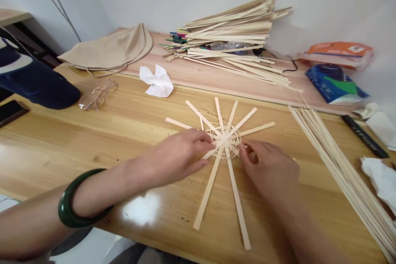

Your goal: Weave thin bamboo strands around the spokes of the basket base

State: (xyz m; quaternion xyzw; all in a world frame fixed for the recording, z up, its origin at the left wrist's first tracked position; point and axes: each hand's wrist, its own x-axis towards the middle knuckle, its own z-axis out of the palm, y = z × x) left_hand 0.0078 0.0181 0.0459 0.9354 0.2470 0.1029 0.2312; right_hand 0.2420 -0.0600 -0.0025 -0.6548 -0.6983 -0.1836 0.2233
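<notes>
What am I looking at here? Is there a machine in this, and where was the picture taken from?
There's no machine here, just a person's two bare hands. The picture comes from a camera worn on their head, looking forward and down, so you see what they see. On the wooden table lies a small round weave of pale strips, with longer strips spreading from it like spokes. The fingertips of the left hand, whose wrist wears a green bangle, and of the right hand are at its edge. I can't tell whether they grip it. A bundle of long strips lies to the right, and a heap of strips lies further back.
</notes>
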